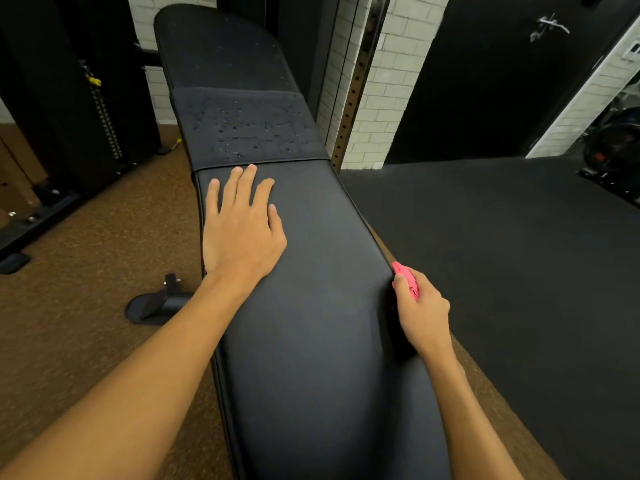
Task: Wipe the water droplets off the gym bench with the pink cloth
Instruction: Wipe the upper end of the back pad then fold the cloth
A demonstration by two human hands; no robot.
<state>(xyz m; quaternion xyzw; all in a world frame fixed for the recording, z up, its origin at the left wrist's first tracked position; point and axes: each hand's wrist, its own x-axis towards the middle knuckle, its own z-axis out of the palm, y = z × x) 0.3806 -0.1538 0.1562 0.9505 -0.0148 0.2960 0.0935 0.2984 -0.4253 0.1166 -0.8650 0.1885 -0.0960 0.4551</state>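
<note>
Grip of right hand (pixel 420 308) tight around pink cloth (pixel 408 281), at gym bench (pixel 311 323) edge.

Pink cloth (pixel 407 280), black bench (pixel 311 306)

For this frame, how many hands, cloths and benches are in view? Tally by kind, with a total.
hands: 2 (left hand, right hand)
pink cloth: 1
bench: 1
Total: 4
</note>
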